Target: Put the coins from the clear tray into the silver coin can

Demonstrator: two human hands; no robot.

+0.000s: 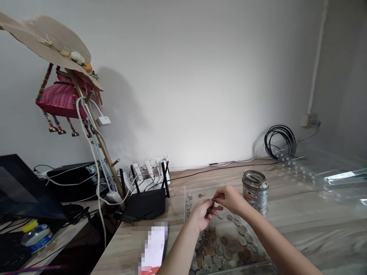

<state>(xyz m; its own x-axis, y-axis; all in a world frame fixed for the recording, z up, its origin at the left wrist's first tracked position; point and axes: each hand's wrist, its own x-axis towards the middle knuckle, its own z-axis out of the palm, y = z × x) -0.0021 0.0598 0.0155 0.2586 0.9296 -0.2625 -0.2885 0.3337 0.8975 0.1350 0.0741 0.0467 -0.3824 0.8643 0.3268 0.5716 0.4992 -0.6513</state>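
From the head view, we see our left hand [203, 214] and our right hand [230, 198] meeting above the far end of a clear tray [265, 259] on the wooden tabletop [301, 217]. The fingers of both hands are drawn together and pinched on a small pale coin [215, 204], held between the two hands. We cannot tell whether it is one coin or a short stack.

Inside the tray lie many loose coins [226, 246], silver and brown, thickest at its near end, with a few scattered along its far wall. Just right of the tray stands a tin money box [255, 191], upright, with a slot in its lid. Left of the tray sits a black router [145, 204] with its aerials up. Just beside the tray's near left corner lies a blurred white card [154, 244].

Well to the right of the tray we see clear plastic sheets [332, 173] and, behind them, a coiled black cable [281, 140] against the wall. Far left of the tray, a straw hat [48, 40] and a pink basket [59, 97] hang on a leaning stand. Low down on that side lies a water bottle [37, 236].
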